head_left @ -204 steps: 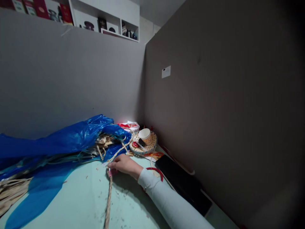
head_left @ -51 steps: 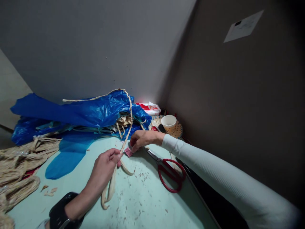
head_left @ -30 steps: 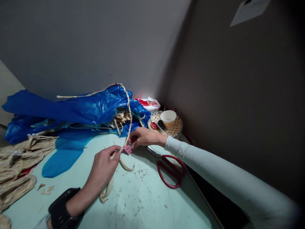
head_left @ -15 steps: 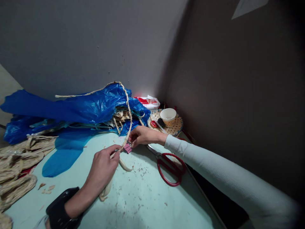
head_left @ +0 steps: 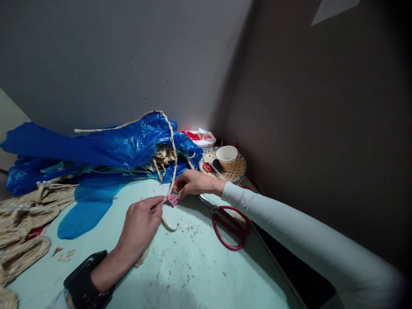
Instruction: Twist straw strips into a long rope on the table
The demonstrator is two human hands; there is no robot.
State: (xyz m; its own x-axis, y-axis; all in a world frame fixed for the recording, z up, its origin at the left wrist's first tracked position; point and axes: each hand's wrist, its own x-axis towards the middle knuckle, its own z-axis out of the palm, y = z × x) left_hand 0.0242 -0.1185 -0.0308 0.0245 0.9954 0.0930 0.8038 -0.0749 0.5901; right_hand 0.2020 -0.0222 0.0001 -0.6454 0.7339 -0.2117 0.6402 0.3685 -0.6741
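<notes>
My left hand (head_left: 141,219) pinches the lower end of a pale braided fibre cord (head_left: 174,150). From there the cord runs up over the blue plastic bag (head_left: 128,143), its thin end trailing left. My right hand (head_left: 193,182) is closed on the metal handles of a pink binder clip (head_left: 173,200), just beside the left fingertips. The clip sits against the cord; I cannot tell whether its jaws grip it. Loose fibre strands (head_left: 169,225) hang below my left hand onto the pale green table (head_left: 193,270).
Red-handled scissors (head_left: 231,227) lie under my right forearm. Behind them, a woven tray (head_left: 238,171) bears a paper cup (head_left: 227,156) and a red round lid (head_left: 207,167). A wipes pack (head_left: 201,138) stands by the wall. Bundled fibre cords (head_left: 25,231) lie at left.
My left hand has shifted slightly right along the cord, closer to the binder clip. My right hand stays almost still, holding the clip.
</notes>
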